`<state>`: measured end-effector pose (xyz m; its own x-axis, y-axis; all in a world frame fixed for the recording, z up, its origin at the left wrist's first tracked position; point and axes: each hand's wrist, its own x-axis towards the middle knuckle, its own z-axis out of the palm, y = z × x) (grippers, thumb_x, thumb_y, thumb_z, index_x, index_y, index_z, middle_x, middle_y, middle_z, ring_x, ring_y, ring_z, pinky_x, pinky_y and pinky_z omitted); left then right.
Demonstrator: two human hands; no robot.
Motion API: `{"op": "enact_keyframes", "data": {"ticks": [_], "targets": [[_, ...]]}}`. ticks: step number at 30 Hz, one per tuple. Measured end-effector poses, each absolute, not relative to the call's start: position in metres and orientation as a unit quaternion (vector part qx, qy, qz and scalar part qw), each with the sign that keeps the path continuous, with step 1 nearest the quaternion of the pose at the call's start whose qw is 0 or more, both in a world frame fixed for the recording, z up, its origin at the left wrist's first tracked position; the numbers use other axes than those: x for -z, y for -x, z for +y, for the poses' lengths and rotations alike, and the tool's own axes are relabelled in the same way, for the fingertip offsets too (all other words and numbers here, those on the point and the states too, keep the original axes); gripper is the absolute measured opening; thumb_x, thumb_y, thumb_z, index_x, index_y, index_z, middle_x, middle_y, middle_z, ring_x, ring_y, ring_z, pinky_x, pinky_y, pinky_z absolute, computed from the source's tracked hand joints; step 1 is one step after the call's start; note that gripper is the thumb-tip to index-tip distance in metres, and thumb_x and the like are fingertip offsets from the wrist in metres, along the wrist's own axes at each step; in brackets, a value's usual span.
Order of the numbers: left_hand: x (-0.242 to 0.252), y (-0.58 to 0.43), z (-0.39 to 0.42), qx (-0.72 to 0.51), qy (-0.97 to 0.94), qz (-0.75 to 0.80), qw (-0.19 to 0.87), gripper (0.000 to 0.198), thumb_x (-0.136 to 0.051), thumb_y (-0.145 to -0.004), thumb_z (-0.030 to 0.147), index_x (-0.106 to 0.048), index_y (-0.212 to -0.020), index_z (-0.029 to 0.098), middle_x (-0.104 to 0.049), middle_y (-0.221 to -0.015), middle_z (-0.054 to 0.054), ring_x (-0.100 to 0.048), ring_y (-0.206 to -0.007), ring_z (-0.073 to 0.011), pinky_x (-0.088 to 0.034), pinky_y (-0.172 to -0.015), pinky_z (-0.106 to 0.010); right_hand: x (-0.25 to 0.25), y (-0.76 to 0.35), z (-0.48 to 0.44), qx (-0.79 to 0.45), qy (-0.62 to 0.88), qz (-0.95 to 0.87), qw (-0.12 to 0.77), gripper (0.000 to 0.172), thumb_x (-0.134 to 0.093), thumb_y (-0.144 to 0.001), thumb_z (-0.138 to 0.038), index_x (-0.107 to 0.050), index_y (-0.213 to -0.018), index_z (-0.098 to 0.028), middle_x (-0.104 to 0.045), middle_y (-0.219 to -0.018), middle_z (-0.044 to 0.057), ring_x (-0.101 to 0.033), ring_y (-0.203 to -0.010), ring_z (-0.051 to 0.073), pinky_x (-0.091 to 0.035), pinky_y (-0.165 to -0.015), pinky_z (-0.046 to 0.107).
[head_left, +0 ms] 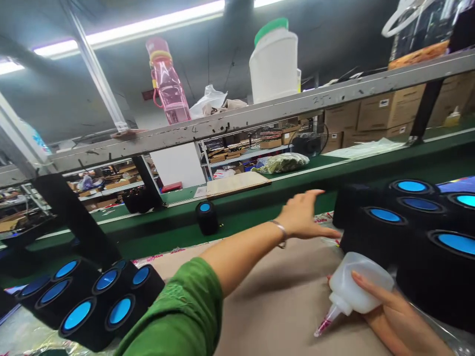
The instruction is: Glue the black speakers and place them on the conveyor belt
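Squeeze bottle [361, 282], translucent white, is pinched in the right hand [399, 316], with 1 digit laid over its body and the others under or behind it; it tilts so that its nozzle [328, 320], pinkish red inside, points down and to the left of the grip. Below the nozzle spreads a tan sheet [267, 306]; whether the tip meets it I cannot tell. Ahead of this grip and to its left, the left hand [301, 215] reaches out with its fingers spread, thumb well apart from them and nothing held between; a bracelet [281, 232] circles the wrist, and a green sleeve [181, 306] covers the upper part of the arm. Just right of that hand stands a right-hand group of black cylinders [378, 242] with blue round tops; whether the thumb touches the nearest, I cannot tell. Left of both hands, beyond the sleeve, sits another group of black cylinders [89, 326] of the same kind. Between that group and the left hand, farther off, 1 lone cylinder [207, 222] stands on a green work surface [245, 220]. Above the hands, a shelf rail [222, 123] runs across, with a pink drink bottle [170, 91] and a green-lidded white jug [273, 66] over it.
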<state>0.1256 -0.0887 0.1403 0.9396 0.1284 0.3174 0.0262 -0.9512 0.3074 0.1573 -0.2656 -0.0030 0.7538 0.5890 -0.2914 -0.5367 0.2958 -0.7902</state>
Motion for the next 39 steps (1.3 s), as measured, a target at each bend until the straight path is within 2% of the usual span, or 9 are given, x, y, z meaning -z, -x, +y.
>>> {"op": "enact_keyframes", "data": {"ticks": [3, 7, 12, 15, 19, 28, 32, 36, 39], "targets": [[-0.137, -0.175, -0.13, -0.152, -0.965, -0.034, 0.213, 0.103, -0.078, -0.06, 0.051, -0.019, -0.141, 0.029, -0.044, -0.137, -0.012, -0.045, -0.125, -0.0319, -0.043, -0.102, -0.045, 0.003, -0.156, -0.268, -0.351, 0.453, -0.01, 0.82, 0.102, -0.094, -0.035, -0.032, -0.045, -0.123, -0.014, -0.043, -0.119, 0.012, -0.044, -0.109, 0.033, -0.057, -0.075, 0.029], [-0.131, -0.216, -0.153, -0.1, -0.962, -0.048, 0.249, 0.106, -0.08, -0.059, 0.038, -0.016, -0.143, 0.022, -0.047, -0.134, -0.017, -0.051, -0.12, -0.0329, -0.046, -0.099, -0.039, -0.001, -0.155, -0.27, -0.341, 0.453, -0.004, 0.824, 0.103, -0.093, -0.033, -0.031, -0.045, -0.122, -0.014, -0.043, -0.12, 0.01, -0.045, -0.109, 0.031, -0.056, -0.077, 0.031], [-0.125, -0.211, -0.152, -0.118, -0.96, -0.001, 0.254, 0.105, -0.079, -0.058, 0.042, -0.018, -0.141, 0.024, -0.048, -0.129, -0.017, -0.055, -0.114, -0.0334, -0.048, -0.094, -0.04, 0.004, -0.154, -0.272, -0.359, 0.445, -0.006, 0.821, 0.104, -0.094, -0.034, -0.031, -0.043, -0.123, -0.015, -0.043, -0.12, 0.009, -0.045, -0.109, 0.032, -0.056, -0.074, 0.032], [-0.13, -0.195, -0.137, -0.155, -0.951, 0.08, 0.256, 0.103, -0.077, -0.056, 0.05, -0.021, -0.139, 0.028, -0.048, -0.127, -0.016, -0.056, -0.112, -0.0334, -0.049, -0.091, -0.041, 0.008, -0.154, -0.273, -0.373, 0.44, -0.017, 0.816, 0.106, -0.095, -0.035, -0.032, -0.042, -0.125, -0.015, -0.043, -0.119, 0.011, -0.045, -0.108, 0.034, -0.055, -0.071, 0.031], [-0.143, -0.178, -0.098, -0.225, -0.919, 0.208, 0.249, 0.1, -0.077, -0.053, 0.056, -0.026, -0.135, 0.029, -0.052, -0.123, -0.012, -0.058, -0.109, -0.028, -0.048, -0.092, -0.035, 0.006, -0.155, -0.274, -0.375, 0.442, -0.037, 0.814, 0.108, -0.094, -0.037, -0.033, -0.04, -0.129, -0.015, -0.044, -0.117, 0.013, -0.046, -0.106, 0.035, -0.055, -0.072, 0.032], [-0.135, -0.144, 0.0, -0.273, -0.86, 0.39, 0.182, 0.094, -0.075, -0.061, 0.041, -0.021, -0.136, 0.027, -0.043, -0.13, -0.015, -0.049, -0.119, -0.0326, -0.042, -0.097, -0.039, -0.012, -0.155, -0.269, -0.362, 0.427, 0.025, 0.828, 0.107, -0.092, -0.028, -0.029, -0.045, -0.123, -0.015, -0.044, -0.118, 0.01, -0.045, -0.108, 0.034, -0.056, -0.065, 0.028], [-0.122, -0.135, 0.025, -0.254, -0.852, 0.422, 0.176, 0.087, -0.071, -0.068, 0.043, -0.023, -0.138, 0.022, -0.041, -0.132, -0.016, -0.049, -0.118, -0.0306, -0.043, -0.096, -0.04, -0.005, -0.157, -0.27, -0.362, 0.437, 0.003, 0.824, 0.107, -0.092, -0.031, -0.032, -0.044, -0.125, -0.017, -0.043, -0.119, 0.01, -0.046, -0.106, 0.034, -0.056, -0.064, 0.031], [-0.119, -0.14, 0.035, -0.228, -0.863, 0.416, 0.172, 0.07, -0.06, -0.082, 0.046, -0.028, -0.139, 0.02, -0.041, -0.134, -0.014, -0.048, -0.116, -0.0282, -0.044, -0.095, -0.047, 0.001, -0.159, -0.27, -0.362, 0.451, -0.008, 0.816, 0.108, -0.092, -0.032, -0.034, -0.043, -0.127, -0.018, -0.043, -0.12, 0.01, -0.046, -0.106, 0.034, -0.056, -0.064, 0.032], [-0.122, -0.148, 0.039, -0.206, -0.869, 0.415, 0.173, 0.06, -0.058, -0.086, 0.042, -0.034, -0.137, 0.021, -0.042, -0.134, -0.013, -0.048, -0.116, -0.0278, -0.046, -0.094, -0.048, 0.001, -0.16, -0.268, -0.362, 0.456, -0.016, 0.813, 0.108, -0.092, -0.033, -0.033, -0.043, -0.127, -0.019, -0.042, -0.121, 0.01, -0.046, -0.107, 0.034, -0.056, -0.067, 0.032]]}}
